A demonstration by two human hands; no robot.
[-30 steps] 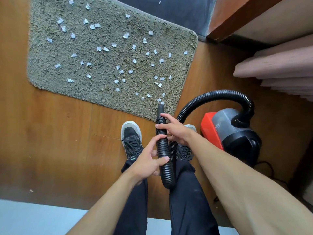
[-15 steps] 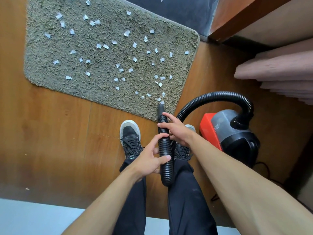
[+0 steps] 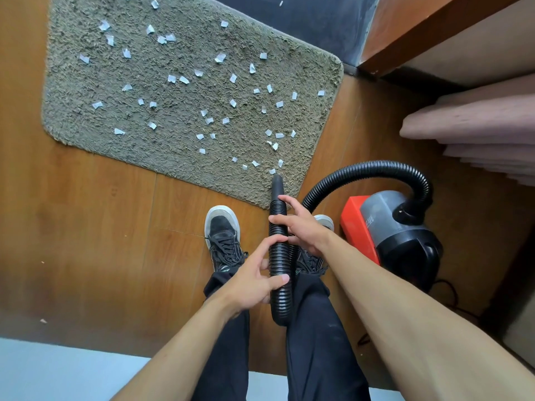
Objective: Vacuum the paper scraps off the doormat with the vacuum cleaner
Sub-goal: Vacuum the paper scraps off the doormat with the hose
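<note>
Hose (image 3: 278, 256) held between the feet, both hands on it: left hand (image 3: 252, 282) lower, thumb and fingers curled round the ribs; right hand (image 3: 301, 227) higher, fingers hooked over it. Nozzle tip (image 3: 276, 183) meets the doormat (image 3: 115, 68) near edge at 12 o'clock from the hands, same spot as a second ago; grips unchanged. One scrap beside the tip possibly gone, or merely hidden. Paper scraps (image 3: 220, 57) lie strewn from 10 to 12 o'clock. Vacuum cleaner (image 3: 399, 227) sits at 3 o'clock. Judgement: pickup barely begun.
</note>
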